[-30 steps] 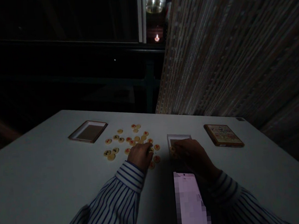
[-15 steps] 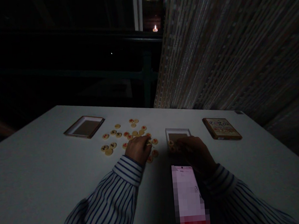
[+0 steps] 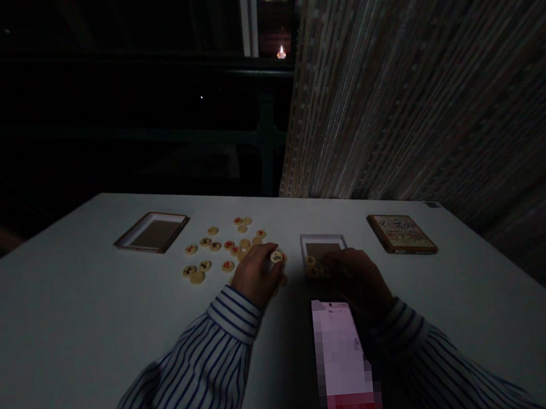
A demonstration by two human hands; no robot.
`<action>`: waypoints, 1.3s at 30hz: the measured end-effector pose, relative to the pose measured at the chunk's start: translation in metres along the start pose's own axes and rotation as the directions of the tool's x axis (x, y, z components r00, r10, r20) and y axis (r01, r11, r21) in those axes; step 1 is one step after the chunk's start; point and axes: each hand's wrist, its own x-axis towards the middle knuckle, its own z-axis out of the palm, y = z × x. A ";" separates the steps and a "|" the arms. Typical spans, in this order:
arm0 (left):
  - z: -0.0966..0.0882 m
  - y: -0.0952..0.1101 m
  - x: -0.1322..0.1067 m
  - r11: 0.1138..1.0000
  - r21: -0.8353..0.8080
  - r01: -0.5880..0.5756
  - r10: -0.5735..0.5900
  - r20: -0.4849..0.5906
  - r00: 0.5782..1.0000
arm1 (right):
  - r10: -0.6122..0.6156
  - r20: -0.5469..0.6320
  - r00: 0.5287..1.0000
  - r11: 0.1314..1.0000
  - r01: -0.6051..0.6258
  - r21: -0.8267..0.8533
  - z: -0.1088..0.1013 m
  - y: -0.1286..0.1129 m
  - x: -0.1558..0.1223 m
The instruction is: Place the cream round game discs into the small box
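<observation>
- the step in hand looks like lifting one round piece [image 3: 276, 256] clear of the loose pieces [image 3: 205, 266]; a light pinch on its rim, with the marked face left uncovered, should serve best.
- raising it a little before any sideways move would spare the neighbours under and beside the left hand [image 3: 256, 275] a knock.
- the light is poor, so a slow, level carry seems wise, clear of the phone [image 3: 344, 350] lying nearer the person on the white table [image 3: 170, 338].
- left fingers: thumb and forefinger are closed on the round piece, its dark-marked face showing; the other fingers curl in behind.
- right fingers: the right hand [image 3: 360, 278] is bent over the near right part of the pale tray [image 3: 323, 236], fingertips curled inward beside a few tray pieces [image 3: 310, 261]; too dark there to tell how far apart they are or whether they grip one.
</observation>
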 end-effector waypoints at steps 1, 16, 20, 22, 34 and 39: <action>0.000 0.002 0.000 1.000 -0.015 -0.006 0.006 -0.007 1.000 | 0.000 -0.001 1.000 1.000 0.000 0.003 -0.001 -0.001 0.000; 0.009 0.023 -0.013 0.992 -0.124 -0.022 0.028 0.044 0.999 | -0.028 0.046 0.999 0.999 0.026 0.047 -0.012 -0.017 0.007; 0.012 0.024 -0.015 0.988 -0.156 -0.003 0.014 0.071 0.997 | 0.002 0.025 1.000 0.995 -0.004 0.103 -0.014 -0.022 0.007; 0.012 0.026 -0.015 0.987 -0.164 0.006 0.007 0.079 0.997 | 0.025 0.013 1.000 0.990 -0.026 0.140 -0.013 -0.022 0.006; 0.022 0.040 -0.005 0.983 -0.165 -0.085 0.092 0.036 0.995 | 0.168 -0.048 0.985 0.894 -0.132 0.429 -0.002 -0.008 0.000; 0.028 0.054 0.001 0.978 -0.144 -0.148 0.152 0.016 0.988 | 0.340 0.038 0.940 0.720 -0.287 0.632 -0.002 -0.005 0.002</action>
